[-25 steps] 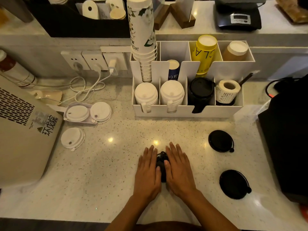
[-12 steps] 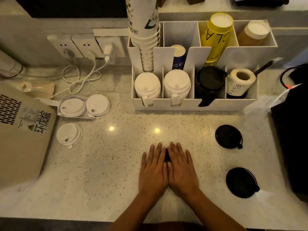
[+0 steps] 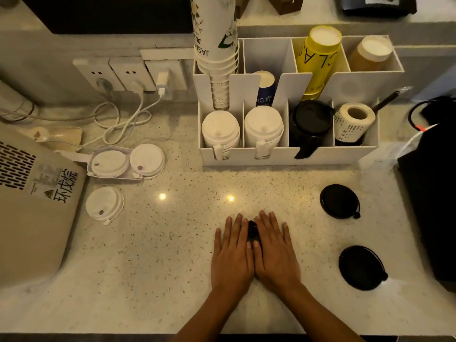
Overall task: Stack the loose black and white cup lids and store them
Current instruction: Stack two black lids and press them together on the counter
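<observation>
2 hands, the left hand (image 3: 232,257) and right hand (image 3: 275,253), are being laid flat, fingers straight, together over a small black object (image 3: 252,229) near the counter's (image 3: 153,262) front edge. 2 black lids (image 3: 339,201) (image 3: 360,267) are lying toward the right edge, 3 white lids (image 3: 104,203) (image 3: 109,163) (image 3: 147,159) toward the left.

Left hand (image 3: 232,255) and right hand (image 3: 275,250) flat on counter (image 3: 148,267).

Black lids (image 3: 339,200); white lids (image 3: 104,203); speckled counter (image 3: 172,243).
</observation>
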